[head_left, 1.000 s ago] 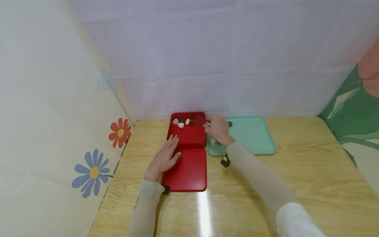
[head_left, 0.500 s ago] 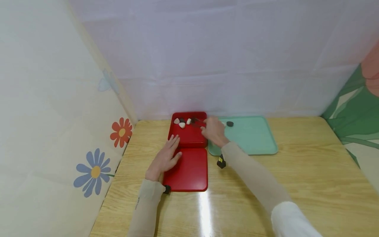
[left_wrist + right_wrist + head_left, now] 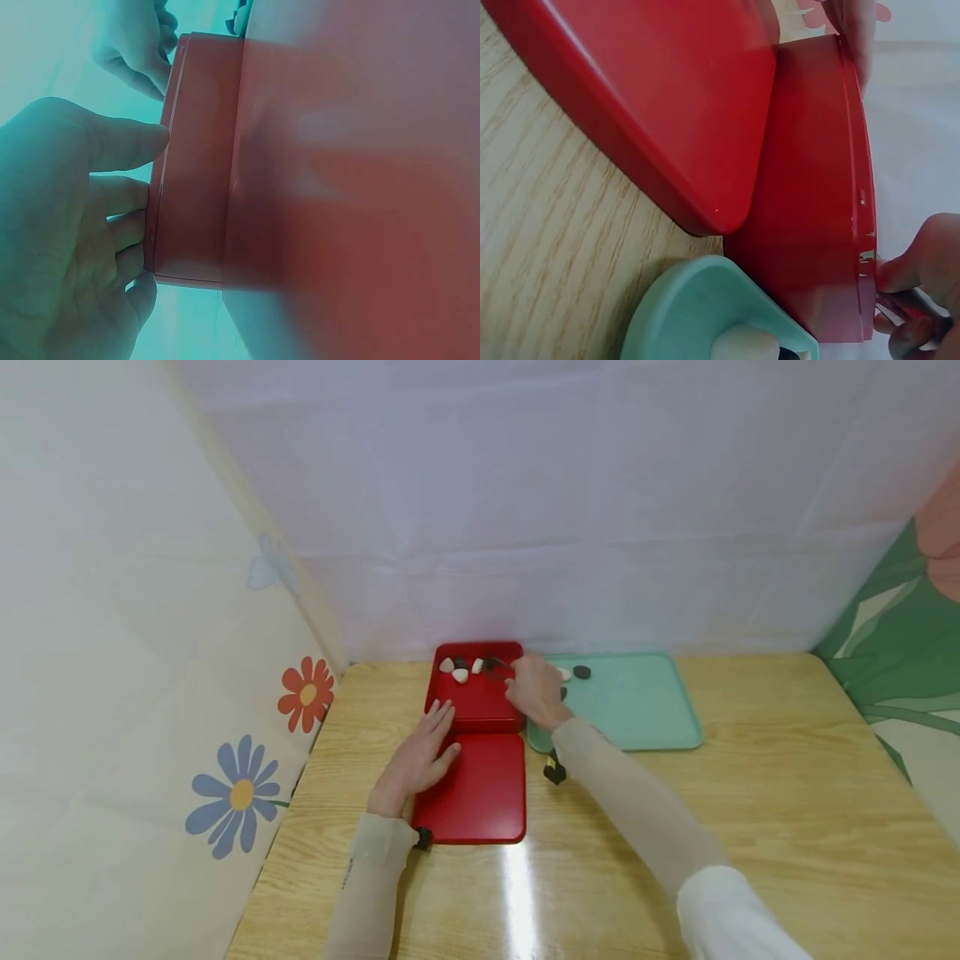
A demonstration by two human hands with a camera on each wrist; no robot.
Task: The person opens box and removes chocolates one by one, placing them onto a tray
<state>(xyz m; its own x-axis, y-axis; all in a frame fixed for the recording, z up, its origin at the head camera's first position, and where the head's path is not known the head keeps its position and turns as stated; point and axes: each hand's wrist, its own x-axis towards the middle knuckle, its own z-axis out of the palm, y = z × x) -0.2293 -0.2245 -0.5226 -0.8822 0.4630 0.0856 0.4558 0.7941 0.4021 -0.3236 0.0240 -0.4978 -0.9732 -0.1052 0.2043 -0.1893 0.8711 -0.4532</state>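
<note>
My right hand (image 3: 536, 689) holds metal tongs (image 3: 911, 304) over the right side of an open red box (image 3: 480, 703). The tongs' tips are down inside, close to a dark stone (image 3: 490, 664). Other stones lie near the box's back wall, among them a white stone (image 3: 460, 676) and a small white block-like stone (image 3: 477, 666). With fairly straight fingers, my left hand (image 3: 412, 768) rests at the box's front left corner; thumb and fingers touch its rim in the left wrist view.
A red lid (image 3: 480, 797) lies in front of the box on the wooden table (image 3: 750, 777). Right of the box, a mint-green tray (image 3: 645, 710) bears a dark stone (image 3: 582, 672) and a white stone (image 3: 564, 674), partly behind my right hand. A fabric-covered wall (image 3: 600, 527) stands behind.
My right hand has moved a little left toward the box with the tongs, uncovering stones on the green tray. The left hand stays in place.
</note>
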